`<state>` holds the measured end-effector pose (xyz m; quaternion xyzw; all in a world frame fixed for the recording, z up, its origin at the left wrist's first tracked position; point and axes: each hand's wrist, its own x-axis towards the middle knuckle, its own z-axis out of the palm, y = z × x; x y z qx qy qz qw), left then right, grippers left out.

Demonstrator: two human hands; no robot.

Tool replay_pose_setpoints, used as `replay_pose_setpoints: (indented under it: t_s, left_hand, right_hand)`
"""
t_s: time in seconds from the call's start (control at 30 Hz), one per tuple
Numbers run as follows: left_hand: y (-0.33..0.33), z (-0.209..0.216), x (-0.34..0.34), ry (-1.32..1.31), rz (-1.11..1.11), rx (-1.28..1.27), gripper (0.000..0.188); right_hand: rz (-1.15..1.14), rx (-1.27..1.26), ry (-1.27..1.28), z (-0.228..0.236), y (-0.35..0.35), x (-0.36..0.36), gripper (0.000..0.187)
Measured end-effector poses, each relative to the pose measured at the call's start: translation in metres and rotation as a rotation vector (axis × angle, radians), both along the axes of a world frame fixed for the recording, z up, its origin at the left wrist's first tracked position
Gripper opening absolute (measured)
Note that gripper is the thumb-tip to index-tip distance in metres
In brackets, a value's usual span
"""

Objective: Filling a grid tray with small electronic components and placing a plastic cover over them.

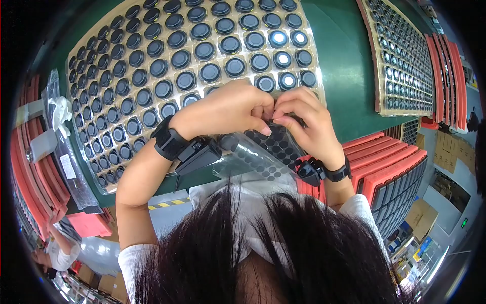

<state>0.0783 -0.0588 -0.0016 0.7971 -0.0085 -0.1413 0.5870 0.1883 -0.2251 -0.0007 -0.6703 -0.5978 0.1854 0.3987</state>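
In front of my chest hangs a sheet of black round stickers (283, 150), set in rows on clear film that curls toward the lower left. My left hand (238, 109) is closed at the sheet's upper edge, its thumb lying over the black dots. Thumb and fingertips of my right hand (309, 119) pinch together at the same edge, close to the left fingers; whether a single sticker is between them is too small to tell. Beyond both hands lies a large clear tray (320, 76) filled with rows of round black parts (210, 72). Several parts at its right have bright, shiny tops.
The tray rests on a green table (349, 66). A second filled tray (405, 61) lies at the right, beside stacked red trays (445, 81). More red trays (385, 162) stand near my right elbow and at the far left. Another person (61, 248) is at the lower left.
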Motion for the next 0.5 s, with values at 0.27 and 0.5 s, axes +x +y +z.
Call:
replay_pose_setpoints:
  t_s: [0.27, 0.5]
  left_hand:
    - [-0.0003, 0.0003, -0.0003, -0.020, -0.007, 0.014, 0.019]
    - [0.0000, -0.0034, -0.0008, -0.106, -0.014, 0.061, 0.020]
  right_hand:
    - [0.005, 0.023, 0.008, 0.0000, 0.0002, 0.0009, 0.013]
    - [0.006, 0.016, 0.021, 0.0003, 0.0005, 0.0004, 0.014]
